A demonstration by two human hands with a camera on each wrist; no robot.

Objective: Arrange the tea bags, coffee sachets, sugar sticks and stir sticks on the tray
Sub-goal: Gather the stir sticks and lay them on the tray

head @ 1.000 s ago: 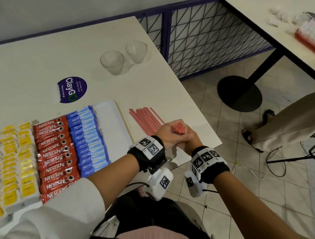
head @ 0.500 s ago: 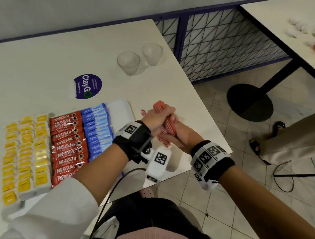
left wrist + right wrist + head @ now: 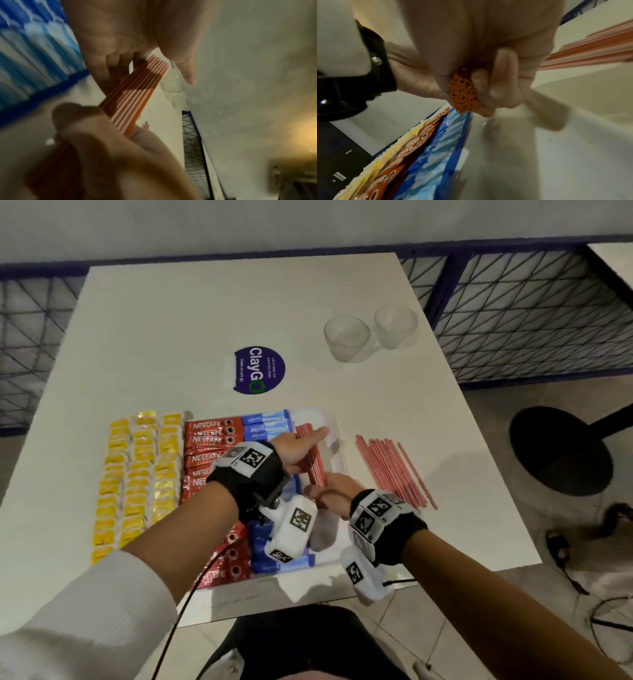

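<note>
Hands (image 3: 301, 450) and (image 3: 334, 494), left at the far end and right at the near end, both curl their fingers round a bundle of red stir sticks (image 3: 313, 460) held over the tray's (image 3: 334, 446) bare right strip, beside the blue sugar sticks (image 3: 265, 422), while loose stir sticks (image 3: 394, 467) lie on the table (image 3: 222, 313) just right of it.

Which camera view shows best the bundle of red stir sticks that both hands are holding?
The head view: the bundle of red stir sticks shows along its length, gripped by the left hand and right hand above the tray. The left wrist view shows only its blurred middle; the right wrist view only its end.
</note>
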